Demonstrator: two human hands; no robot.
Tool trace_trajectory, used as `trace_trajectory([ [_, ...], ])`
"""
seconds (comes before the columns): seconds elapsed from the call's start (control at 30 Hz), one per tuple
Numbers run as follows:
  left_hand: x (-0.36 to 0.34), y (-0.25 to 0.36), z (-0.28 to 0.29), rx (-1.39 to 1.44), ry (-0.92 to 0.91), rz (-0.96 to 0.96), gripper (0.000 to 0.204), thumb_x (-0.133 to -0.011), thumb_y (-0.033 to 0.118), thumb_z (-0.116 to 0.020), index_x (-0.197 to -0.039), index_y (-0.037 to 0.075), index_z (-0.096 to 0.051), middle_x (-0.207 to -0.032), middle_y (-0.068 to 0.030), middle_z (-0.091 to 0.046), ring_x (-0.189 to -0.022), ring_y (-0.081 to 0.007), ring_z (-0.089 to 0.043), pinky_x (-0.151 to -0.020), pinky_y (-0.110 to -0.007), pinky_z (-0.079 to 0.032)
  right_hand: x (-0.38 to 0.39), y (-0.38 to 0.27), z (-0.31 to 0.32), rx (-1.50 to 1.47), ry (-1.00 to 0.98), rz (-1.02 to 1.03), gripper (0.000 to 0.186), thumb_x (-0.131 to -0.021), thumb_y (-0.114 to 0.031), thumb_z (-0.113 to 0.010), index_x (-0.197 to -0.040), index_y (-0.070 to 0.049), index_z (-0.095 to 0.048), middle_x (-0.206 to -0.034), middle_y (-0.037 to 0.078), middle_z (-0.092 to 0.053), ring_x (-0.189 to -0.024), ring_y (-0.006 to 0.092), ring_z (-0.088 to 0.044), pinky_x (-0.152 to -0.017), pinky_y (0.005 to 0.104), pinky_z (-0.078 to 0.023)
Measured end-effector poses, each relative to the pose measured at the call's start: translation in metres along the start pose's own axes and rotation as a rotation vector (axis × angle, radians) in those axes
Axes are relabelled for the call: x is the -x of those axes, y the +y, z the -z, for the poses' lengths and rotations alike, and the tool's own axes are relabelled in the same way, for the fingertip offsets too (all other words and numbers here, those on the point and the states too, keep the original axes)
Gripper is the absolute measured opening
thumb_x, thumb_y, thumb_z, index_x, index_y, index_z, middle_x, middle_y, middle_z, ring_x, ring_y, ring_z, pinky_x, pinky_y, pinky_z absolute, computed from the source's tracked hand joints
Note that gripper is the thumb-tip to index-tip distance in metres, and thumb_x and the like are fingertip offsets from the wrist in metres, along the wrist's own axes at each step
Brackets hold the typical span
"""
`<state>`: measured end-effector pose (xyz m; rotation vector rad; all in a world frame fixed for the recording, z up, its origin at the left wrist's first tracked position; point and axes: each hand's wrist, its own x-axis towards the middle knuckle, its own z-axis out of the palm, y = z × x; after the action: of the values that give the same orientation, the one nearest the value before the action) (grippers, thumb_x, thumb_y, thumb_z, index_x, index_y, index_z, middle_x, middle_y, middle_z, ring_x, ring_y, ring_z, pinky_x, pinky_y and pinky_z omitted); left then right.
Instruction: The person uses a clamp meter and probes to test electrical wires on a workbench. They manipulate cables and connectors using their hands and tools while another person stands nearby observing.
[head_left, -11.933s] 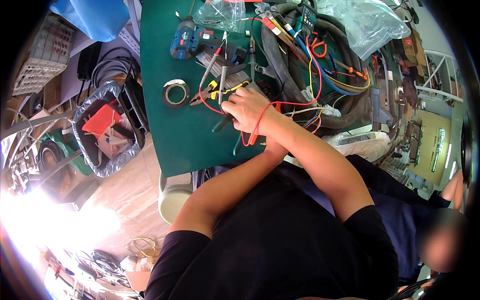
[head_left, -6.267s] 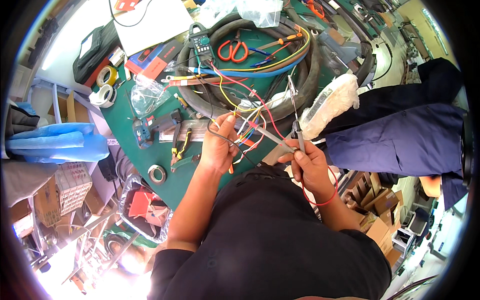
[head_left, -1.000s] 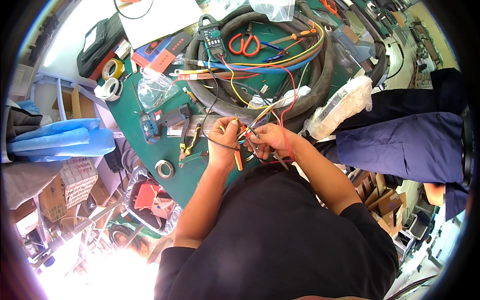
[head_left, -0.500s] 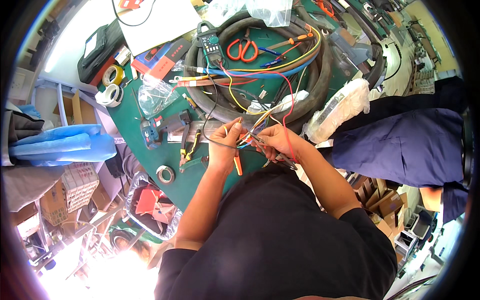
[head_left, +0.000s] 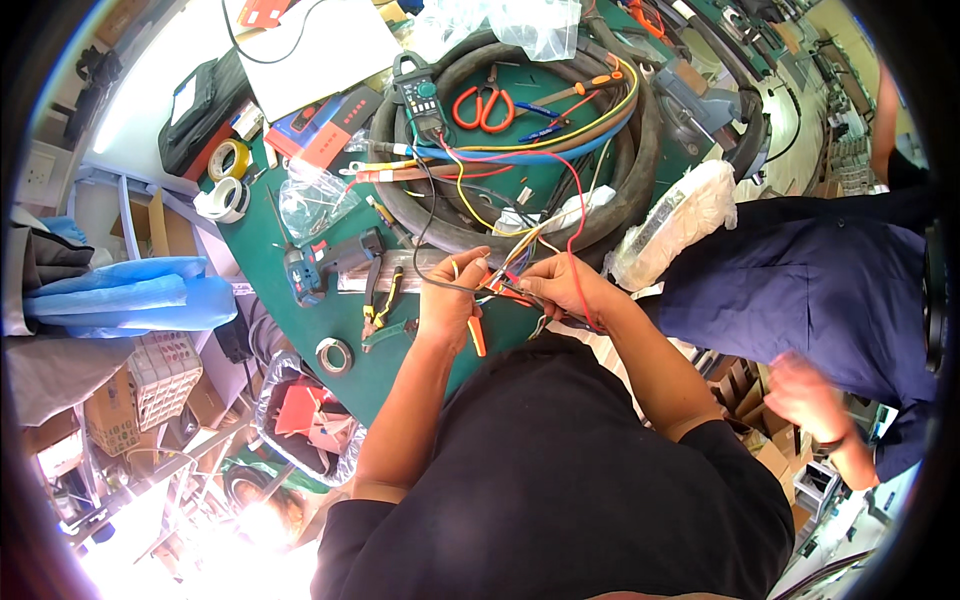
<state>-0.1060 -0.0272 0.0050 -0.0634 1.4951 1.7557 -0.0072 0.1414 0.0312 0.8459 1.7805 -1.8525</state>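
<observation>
My left hand (head_left: 452,295) is closed, thumb and fingertips pinching a thin wire from a loose bunch of coloured wires (head_left: 520,246). My right hand (head_left: 562,284) is closed just beside it, around something slim, dark and partly red that its fingers mostly hide. A red test lead (head_left: 578,215) runs from the clamp meter (head_left: 420,95) across my right wrist. The black test lead (head_left: 431,205) passes over my left hand. Below the left fingers an orange handle (head_left: 477,336) sticks out; the rest of that tool is hidden.
A thick black cable coil (head_left: 640,150) surrounds orange-handled scissors (head_left: 484,108). Left lie a cordless drill (head_left: 310,265), yellow-black pliers (head_left: 377,305) and tape (head_left: 333,355). Right is a wrapped bundle (head_left: 670,225). A co-worker in dark blue stands there, a blurred hand (head_left: 805,395) low.
My hands stay close together; the right fingers have shifted on what they hold, and a dark tool seen under them is now less visible. A co-worker's hand has come into view at right.
</observation>
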Motion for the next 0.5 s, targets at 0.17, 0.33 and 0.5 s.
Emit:
trace_trajectory([
  [0.17, -0.003, -0.006, 0.0, -0.015, 0.031, -0.024, 0.027, -0.09, 0.016, -0.061, -0.11, -0.002, -0.063, -0.079, -0.0053, -0.065, -0.055, -0.0063, -0.051, -0.047, -0.02, -0.04, 0.001, -0.002, -0.002, 0.016, 0.006, 0.009, 0.025, -0.094, -0.024, -0.06, -0.079, -0.005, -0.065, -0.056, -0.003, -0.051, -0.048, 0.0054, -0.049, -0.044, 0.0215, -0.039],
  [0.33, -0.005, -0.009, 0.001, -0.018, 0.048, -0.055, 0.024, -0.091, 0.018, -0.061, -0.106, 0.0, -0.065, -0.077, -0.0009, -0.061, -0.056, -0.0051, -0.049, -0.046, -0.02, -0.04, -0.003, 0.003, -0.001, 0.038, 0.003, 0.01, 0.022, -0.096, -0.023, -0.059, -0.093, -0.004, -0.07, -0.059, -0.002, -0.054, -0.048, 0.0051, -0.051, -0.043, 0.0212, -0.039],
  [0.5, -0.006, -0.012, 0.0, 0.011, 0.053, -0.067, 0.022, -0.09, 0.018, -0.061, -0.104, 0.0, -0.064, -0.076, -0.0007, -0.06, -0.056, -0.0053, -0.049, -0.047, -0.021, -0.04, -0.008, 0.009, 0.0, 0.045, -0.011, 0.035, 0.022, -0.096, -0.021, -0.058, -0.091, -0.004, -0.069, -0.06, -0.002, -0.055, -0.048, 0.0052, -0.051, -0.044, 0.0218, -0.041],
])
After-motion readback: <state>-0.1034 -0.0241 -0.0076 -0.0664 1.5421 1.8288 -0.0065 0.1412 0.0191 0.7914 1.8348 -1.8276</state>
